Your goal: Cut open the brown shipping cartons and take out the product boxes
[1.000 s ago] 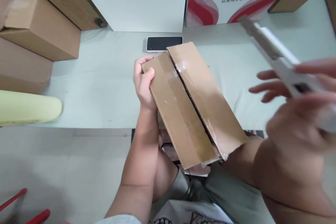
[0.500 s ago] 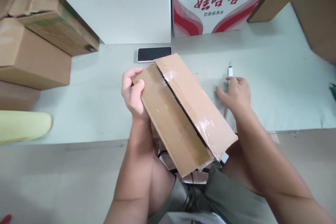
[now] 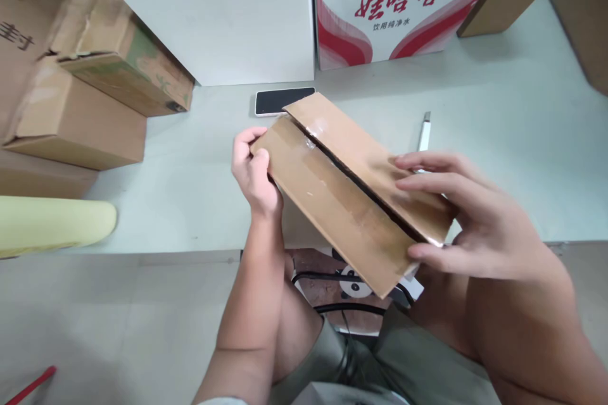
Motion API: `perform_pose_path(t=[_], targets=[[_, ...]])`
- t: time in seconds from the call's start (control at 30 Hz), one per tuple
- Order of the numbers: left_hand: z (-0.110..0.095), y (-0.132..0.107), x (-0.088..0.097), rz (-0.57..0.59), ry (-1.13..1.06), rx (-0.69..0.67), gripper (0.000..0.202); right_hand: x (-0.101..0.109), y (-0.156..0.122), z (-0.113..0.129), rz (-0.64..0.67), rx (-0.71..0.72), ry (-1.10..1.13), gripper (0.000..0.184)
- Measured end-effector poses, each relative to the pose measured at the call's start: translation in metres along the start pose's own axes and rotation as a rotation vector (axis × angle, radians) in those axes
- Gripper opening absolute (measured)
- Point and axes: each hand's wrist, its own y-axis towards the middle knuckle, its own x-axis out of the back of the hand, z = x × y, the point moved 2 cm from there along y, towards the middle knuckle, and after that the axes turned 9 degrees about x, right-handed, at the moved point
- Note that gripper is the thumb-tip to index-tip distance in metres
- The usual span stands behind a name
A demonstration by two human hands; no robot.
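Observation:
A brown cardboard box [image 3: 342, 202] is held tilted over the table's front edge, its seam split between two top flaps with clear tape on them. My left hand [image 3: 256, 171] grips its far left end, thumb on top and fingers curled round the edge. At the near right end, my right hand [image 3: 475, 215] has its fingers across the raised flap and its thumb at the corner by the seam. Just beyond that hand lies a white utility knife [image 3: 424, 134] on the table, blade end pointing away, its lower part hidden.
A phone [image 3: 270, 101] lies behind the box. Along the back stand a white box [image 3: 228, 19] and a white-and-red carton [image 3: 394, 19]. More cardboard boxes [image 3: 95, 114] are stacked at left, above a yellow roll [image 3: 57, 221]. A red stick [image 3: 35, 385] shows at lower left.
My right hand has left the utility knife on the table and come to the box's near right end. The box has shifted slightly right in view, still in my left hand.

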Motion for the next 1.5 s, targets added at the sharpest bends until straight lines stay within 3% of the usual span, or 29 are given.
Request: perform_pose_path(t=[0.13,0.23,0.37,0.43,0.5,0.63,0.7,0.73,0.83,0.87,0.9,0.93,1.03,1.07,1.13,1.2,1.3,1.5], targets=[[-0.002,0.005,0.007,0.012,0.062,-0.039,0.045,0.002,-0.002,-0.012,-0.243,0.007,-0.042,0.027],[-0.013,0.004,0.003,-0.009,0.06,-0.065,0.047,0.002,-0.003,-0.019,-0.494,-0.108,-0.149,0.017],[-0.035,-0.001,-0.002,0.01,-0.145,-0.077,0.04,0.002,-0.003,-0.029,-0.814,-0.26,-0.276,0.047],[-0.048,-0.003,-0.001,0.1,-0.227,-0.095,0.044,0.002,-0.002,-0.03,-0.941,-0.217,-0.302,0.057],[-0.06,-0.005,0.002,0.233,-0.261,-0.139,0.051,0.002,-0.001,-0.029,-0.981,-0.185,-0.308,0.064],[-0.078,-0.01,0.009,0.489,-0.245,-0.295,0.054,0.0,0.001,-0.021,-0.88,-0.208,-0.156,0.06],[-0.083,-0.012,0.007,0.519,-0.229,-0.293,0.055,-0.001,-0.001,-0.017,-0.787,-0.193,-0.058,0.048],[-0.083,-0.012,0.006,0.461,-0.232,-0.261,0.055,-0.001,-0.002,-0.016,-0.724,-0.166,-0.007,0.041],[-0.083,-0.013,0.003,0.101,-0.27,-0.179,0.048,0.0,-0.005,-0.014,-0.481,-0.094,0.129,0.034],[-0.083,-0.013,0.003,0.033,-0.255,-0.186,0.044,0.001,-0.006,-0.014,-0.403,-0.083,0.15,0.036],[-0.084,-0.014,0.002,0.036,-0.205,-0.202,0.038,0.003,-0.008,-0.014,-0.336,-0.083,0.146,0.039],[-0.086,-0.014,0.0,0.127,-0.116,-0.225,0.031,0.004,-0.008,-0.013,-0.277,-0.085,0.125,0.04],[-0.092,-0.017,-0.005,0.579,0.255,-0.301,0.016,0.006,-0.009,-0.009,-0.099,-0.03,0.018,0.043],[-0.094,-0.018,-0.005,0.685,0.369,-0.328,0.018,0.006,-0.009,-0.008,-0.038,-0.007,-0.017,0.042],[-0.098,-0.019,-0.005,0.784,0.531,-0.338,0.026,0.006,-0.009,-0.007,0.055,0.027,-0.071,0.038],[-0.099,-0.019,-0.004,0.795,0.585,-0.307,0.033,0.006,-0.009,-0.007,0.095,0.011,-0.101,0.033],[-0.097,-0.018,-0.002,0.769,0.484,-0.344,0.038,0.006,-0.009,-0.009,0.073,-0.026,-0.095,0.032],[-0.093,-0.014,0.003,0.461,0.086,-0.361,0.038,0.005,-0.009,-0.01,-0.084,-0.003,-0.033,0.045]])
